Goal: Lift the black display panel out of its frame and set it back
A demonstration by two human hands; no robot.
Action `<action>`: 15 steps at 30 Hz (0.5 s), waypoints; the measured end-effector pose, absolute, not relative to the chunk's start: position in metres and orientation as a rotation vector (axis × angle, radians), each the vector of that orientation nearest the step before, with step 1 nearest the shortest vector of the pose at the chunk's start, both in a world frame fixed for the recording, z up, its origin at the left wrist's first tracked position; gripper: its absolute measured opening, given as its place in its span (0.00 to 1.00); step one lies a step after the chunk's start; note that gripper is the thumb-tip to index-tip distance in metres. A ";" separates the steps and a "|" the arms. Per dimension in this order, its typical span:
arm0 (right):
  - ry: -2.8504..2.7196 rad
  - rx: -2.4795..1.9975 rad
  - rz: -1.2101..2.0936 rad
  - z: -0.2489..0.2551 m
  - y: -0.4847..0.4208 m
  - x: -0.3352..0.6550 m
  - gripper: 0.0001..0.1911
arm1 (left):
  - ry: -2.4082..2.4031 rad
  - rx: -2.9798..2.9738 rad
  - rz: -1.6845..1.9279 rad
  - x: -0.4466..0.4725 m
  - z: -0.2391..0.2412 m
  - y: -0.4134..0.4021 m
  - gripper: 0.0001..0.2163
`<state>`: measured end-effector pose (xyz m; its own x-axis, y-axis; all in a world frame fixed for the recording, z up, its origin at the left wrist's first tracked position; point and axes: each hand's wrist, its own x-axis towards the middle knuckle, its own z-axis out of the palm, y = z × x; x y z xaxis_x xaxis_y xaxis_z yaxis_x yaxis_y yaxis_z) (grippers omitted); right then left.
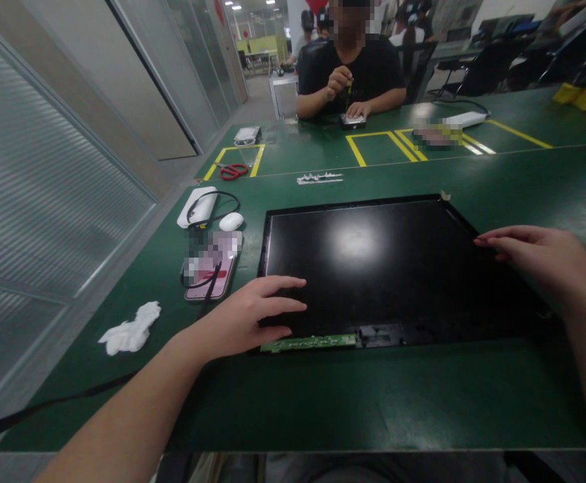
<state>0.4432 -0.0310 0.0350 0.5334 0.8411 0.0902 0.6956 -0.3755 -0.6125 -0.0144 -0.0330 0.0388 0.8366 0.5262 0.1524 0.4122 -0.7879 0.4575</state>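
A black flat display panel (398, 268) lies flat on the green table, a light glaring off its screen. Along its near edge runs a narrow green circuit board (318, 342). My left hand (253, 315) reaches over the panel's left edge, fingers spread, the thumb close to the circuit board's left end. At the panel's right edge is my right hand (539, 258), thumb and fingers brought together in a pinch. Whatever lies between those fingertips, if anything, is too small to make out. A small pale tab (444, 196) sticks up at the panel's far right corner.
Left of the panel lie a phone (207, 278), a white mouse-like object (231, 222), a white power bank (197, 206) with a black cable, and crumpled tissue (131, 330). Red-handled scissors (233, 172) and white strips (319, 178) lie beyond. Opposite, a person (353, 74) works with a screwdriver.
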 end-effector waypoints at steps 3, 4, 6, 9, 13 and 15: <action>-1.211 -2.130 0.356 0.036 -0.031 0.440 0.14 | 0.686 2.609 0.390 -0.013 0.038 -0.033 0.16; -1.199 -2.114 0.364 0.037 -0.031 0.439 0.13 | 0.685 2.613 0.391 -0.013 0.038 -0.033 0.15; -1.179 -2.073 0.385 0.037 -0.032 0.437 0.13 | 0.673 2.625 0.391 -0.013 0.037 -0.033 0.15; -1.162 -2.046 0.405 0.036 -0.032 0.436 0.13 | 0.644 2.643 0.389 -0.013 0.036 -0.034 0.15; -1.149 -2.085 0.400 0.034 -0.031 0.438 0.13 | 0.621 2.650 0.384 -0.013 0.037 -0.034 0.15; -1.148 -2.086 0.400 0.033 -0.031 0.440 0.13 | 0.610 2.649 0.381 -0.013 0.037 -0.034 0.15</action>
